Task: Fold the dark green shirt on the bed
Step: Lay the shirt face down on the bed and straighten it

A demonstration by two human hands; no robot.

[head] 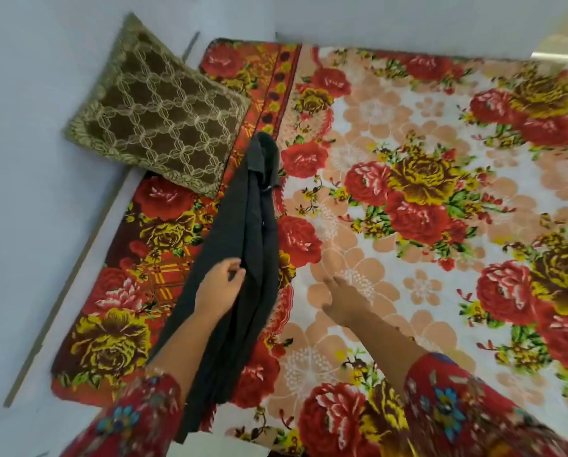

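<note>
Shirt bunched lengthwise, not yet spread.

Your left hand (221, 285) pinches a fold of the dark green shirt (243, 258), steadying it along the bed (408, 127) near the brown cushion (157, 103); your right hand (345, 298) hovers beside it, fingers loosened and empty, probably to clear space.

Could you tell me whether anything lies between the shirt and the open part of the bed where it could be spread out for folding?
Nothing visible does. The dark green shirt hangs bunched from the left hand; the floral bedspread to its right is bare apart from the open right hand hovering over it. The brown cushion sits off at the far left corner.
</note>
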